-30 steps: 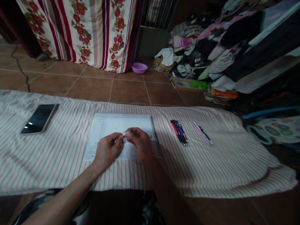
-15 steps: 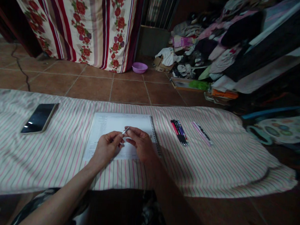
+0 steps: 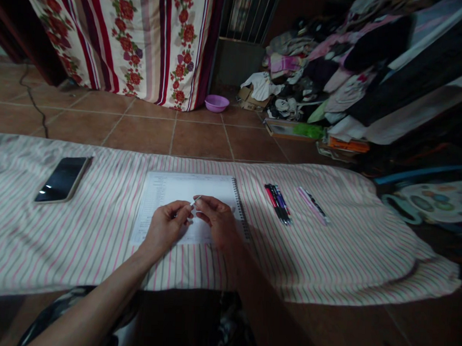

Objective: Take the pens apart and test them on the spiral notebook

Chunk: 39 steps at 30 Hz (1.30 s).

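My left hand point(image 3: 170, 222) and my right hand point(image 3: 216, 216) meet above a spiral notebook point(image 3: 200, 183). Between their fingertips is a small, thin, whitish stick-like piece point(image 3: 195, 200); its kind is too small to make out. Both hands are closed in a pinch on it. The notebook lies open with its wire binding along the right side and print on the left part of its page. To its right lies a bunch of several pens point(image 3: 278, 204), red, black and purple. Farther right, a pink pen and a black-and-white pen point(image 3: 314, 204) lie side by side.
A phone point(image 3: 62, 180) lies on the left of the striped cloth point(image 3: 109, 229) that covers the low surface. Beyond it are a tiled floor point(image 3: 141, 131), a floral curtain point(image 3: 152, 47) and a purple basin point(image 3: 216, 104). Heaped clothes point(image 3: 319, 70) fill the back right.
The whole view has shifted slightly, with things appearing a few pixels farther right. My hands stay together over the notebook, and the thin piece has tilted or turned a little between the fingertips.
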Each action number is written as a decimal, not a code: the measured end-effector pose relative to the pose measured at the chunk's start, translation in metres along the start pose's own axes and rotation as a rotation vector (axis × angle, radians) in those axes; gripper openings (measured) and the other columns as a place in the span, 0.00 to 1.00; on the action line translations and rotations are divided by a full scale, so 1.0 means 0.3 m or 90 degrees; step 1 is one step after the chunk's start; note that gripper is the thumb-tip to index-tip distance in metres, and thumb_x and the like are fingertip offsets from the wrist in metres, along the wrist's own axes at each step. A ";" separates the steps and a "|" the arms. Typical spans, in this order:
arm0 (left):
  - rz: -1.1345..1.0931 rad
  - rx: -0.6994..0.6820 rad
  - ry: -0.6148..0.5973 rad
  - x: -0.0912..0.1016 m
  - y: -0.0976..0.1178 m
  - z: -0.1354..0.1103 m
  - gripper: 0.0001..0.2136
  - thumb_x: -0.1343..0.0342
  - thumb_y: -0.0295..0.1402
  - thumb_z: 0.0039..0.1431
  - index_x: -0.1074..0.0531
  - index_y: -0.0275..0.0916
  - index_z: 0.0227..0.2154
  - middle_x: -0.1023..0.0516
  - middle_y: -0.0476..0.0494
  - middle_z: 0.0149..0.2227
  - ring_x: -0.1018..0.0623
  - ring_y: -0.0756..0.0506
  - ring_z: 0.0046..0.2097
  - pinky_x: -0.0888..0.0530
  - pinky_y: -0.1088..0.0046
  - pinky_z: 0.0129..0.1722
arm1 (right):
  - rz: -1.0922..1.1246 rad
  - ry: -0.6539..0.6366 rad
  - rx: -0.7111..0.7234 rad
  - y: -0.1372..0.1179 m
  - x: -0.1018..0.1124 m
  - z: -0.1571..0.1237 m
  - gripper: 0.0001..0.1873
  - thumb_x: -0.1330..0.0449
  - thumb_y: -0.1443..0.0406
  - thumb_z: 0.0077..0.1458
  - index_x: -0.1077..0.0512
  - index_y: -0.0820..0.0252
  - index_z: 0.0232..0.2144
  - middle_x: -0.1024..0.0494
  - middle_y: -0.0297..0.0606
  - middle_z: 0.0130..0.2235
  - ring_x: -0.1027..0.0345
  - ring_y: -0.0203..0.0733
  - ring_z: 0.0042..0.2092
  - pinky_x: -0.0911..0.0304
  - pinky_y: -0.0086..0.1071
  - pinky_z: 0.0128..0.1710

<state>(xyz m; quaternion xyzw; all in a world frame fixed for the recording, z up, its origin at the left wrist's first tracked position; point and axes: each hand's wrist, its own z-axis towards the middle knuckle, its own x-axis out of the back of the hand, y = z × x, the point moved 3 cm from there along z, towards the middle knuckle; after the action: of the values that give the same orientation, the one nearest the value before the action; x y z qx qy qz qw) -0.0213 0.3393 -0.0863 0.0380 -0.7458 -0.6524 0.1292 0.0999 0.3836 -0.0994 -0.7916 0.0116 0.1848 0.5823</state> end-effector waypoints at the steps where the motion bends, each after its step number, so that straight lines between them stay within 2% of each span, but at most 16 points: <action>1: 0.003 -0.007 0.001 0.001 -0.002 0.000 0.10 0.47 0.39 0.50 0.27 0.36 0.25 0.26 0.48 0.23 0.30 0.52 0.24 0.31 0.75 0.27 | -0.007 0.004 0.006 0.000 -0.001 0.001 0.11 0.34 0.59 0.39 0.23 0.55 0.28 0.23 0.31 0.29 0.32 0.34 0.32 0.37 0.30 0.35; 11: 0.021 -0.010 0.018 0.007 -0.003 -0.002 0.10 0.46 0.39 0.50 0.27 0.36 0.26 0.27 0.49 0.23 0.30 0.52 0.24 0.32 0.76 0.27 | -0.103 0.035 0.093 0.009 0.003 0.016 0.08 0.36 0.60 0.42 0.23 0.56 0.27 0.23 0.33 0.28 0.35 0.34 0.29 0.38 0.30 0.31; 16: -0.016 -0.004 0.009 0.001 0.000 0.000 0.11 0.45 0.39 0.49 0.26 0.36 0.24 0.26 0.49 0.22 0.30 0.52 0.24 0.33 0.76 0.26 | -0.058 -0.006 0.061 0.008 -0.002 0.010 0.13 0.36 0.58 0.41 0.23 0.57 0.31 0.22 0.35 0.32 0.31 0.36 0.32 0.35 0.31 0.34; 23: -0.050 -0.008 0.008 0.001 0.008 -0.004 0.10 0.44 0.38 0.48 0.26 0.36 0.26 0.26 0.49 0.22 0.30 0.52 0.23 0.33 0.76 0.27 | 0.000 -0.039 0.020 -0.007 -0.007 -0.004 0.15 0.35 0.58 0.40 0.24 0.55 0.34 0.22 0.33 0.31 0.30 0.35 0.33 0.33 0.30 0.35; 39: -0.054 -0.004 0.009 0.002 -0.002 -0.001 0.10 0.44 0.38 0.48 0.26 0.35 0.26 0.26 0.50 0.22 0.31 0.53 0.23 0.33 0.77 0.26 | -0.022 -0.002 0.035 0.010 -0.008 -0.001 0.11 0.36 0.59 0.41 0.23 0.56 0.29 0.23 0.32 0.29 0.30 0.34 0.32 0.34 0.28 0.33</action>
<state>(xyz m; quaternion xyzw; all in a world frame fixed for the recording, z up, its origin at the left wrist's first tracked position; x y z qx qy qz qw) -0.0218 0.3388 -0.0867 0.0736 -0.7407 -0.6591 0.1071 0.0971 0.3819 -0.1013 -0.7752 0.0020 0.1755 0.6069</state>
